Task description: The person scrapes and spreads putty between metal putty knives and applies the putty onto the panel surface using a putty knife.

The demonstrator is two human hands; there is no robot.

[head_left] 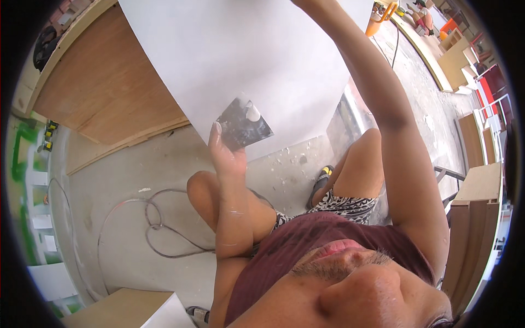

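Held up in front of me, my left hand (pixel 225 156) grips a square grey metal putty plate (pixel 236 127) by its lower left edge, thumb along its side. A small dab of white putty (pixel 252 113) sits near the plate's upper right, with whitish smears around it. Behind the plate, a large smooth white panel (pixel 273 65) fills the upper middle of the view. My right arm (pixel 377 82) reaches up across the panel's right side. Beyond the wrist, my right hand is cut off by the top edge, so anything in it is hidden.
A brown wooden panel (pixel 104 82) leans at the left. Looped hose or cable (pixel 156 225) lies on the grey floor, which has white spatters. A pale box (pixel 128 309) is at lower left. Wooden cabinet parts (pixel 470 218) stand right; another person (pixel 424 19) crouches far right.
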